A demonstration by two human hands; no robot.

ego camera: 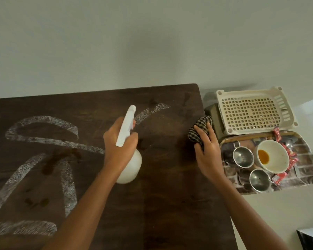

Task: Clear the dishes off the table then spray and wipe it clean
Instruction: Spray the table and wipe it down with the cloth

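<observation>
My left hand [119, 141] grips the neck of a white spray bottle [129, 165] over the middle of the dark wooden table [161, 213], nozzle pointing toward the far edge. My right hand [207, 150] holds a bunched dark checked cloth [199, 129] down on the table near its right edge. White chalky streaks [43, 139] and brown spill stains [60, 159] mark the left half of the tabletop. The dishes sit off the table on a patterned tray [309, 170]: a white bowl [276, 156] with orange residue and two steel cups [242, 156].
A cream perforated plastic basket [249, 109] lies upside down beyond the tray, right of the table. Red wrappers [291, 159] lie on the tray beside the bowl. A pale wall runs behind the table. A dark object [309, 239] shows at the bottom right corner.
</observation>
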